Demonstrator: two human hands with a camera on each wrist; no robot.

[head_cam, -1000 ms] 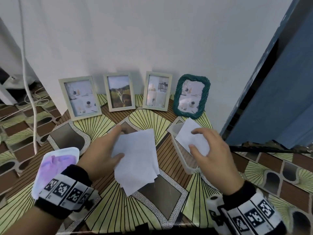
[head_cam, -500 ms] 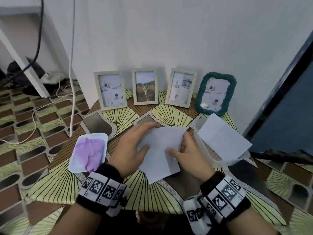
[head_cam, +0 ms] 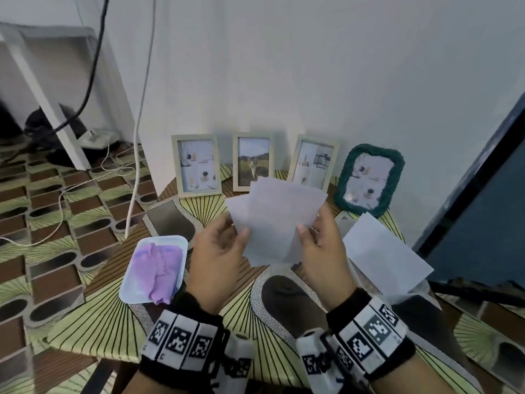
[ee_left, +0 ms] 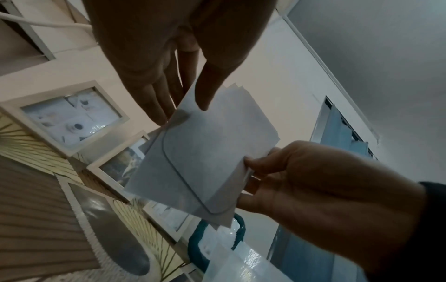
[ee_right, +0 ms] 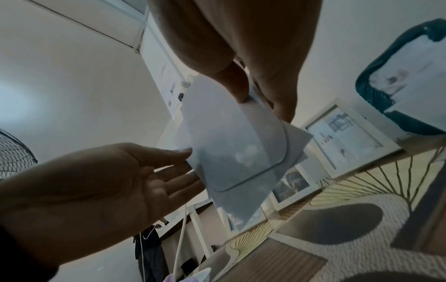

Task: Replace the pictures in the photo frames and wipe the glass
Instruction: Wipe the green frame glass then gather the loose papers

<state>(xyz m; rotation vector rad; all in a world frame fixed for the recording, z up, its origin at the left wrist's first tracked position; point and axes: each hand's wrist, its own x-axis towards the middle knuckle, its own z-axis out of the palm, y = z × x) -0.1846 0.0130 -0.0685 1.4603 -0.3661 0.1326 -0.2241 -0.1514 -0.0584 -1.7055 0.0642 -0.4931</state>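
2 hands (head_cam: 218, 260) (head_cam: 321, 251) pinch the fanned prints (head_cam: 272, 220) by their lower edges, above the table (head_cam: 93, 322); 4 frames (head_cam: 252, 162) behind.

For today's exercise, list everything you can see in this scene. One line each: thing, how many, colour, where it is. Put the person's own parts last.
Pale photo frames: three, cream, upright along the wall.
Green photo frame: one, dark green, right end of the row.
Prints: several, white backs, fanned above the table between both hands.
Loose sheet: one, white, lying over a clear container at the right.
Tray: one, white, left of the hands.
Cloth: one, purple, in the tray.
Table: one, patterned green and brown.
Cables: several, white and black, left.
Left hand: pinches the prints.
Right hand: pinches the prints.
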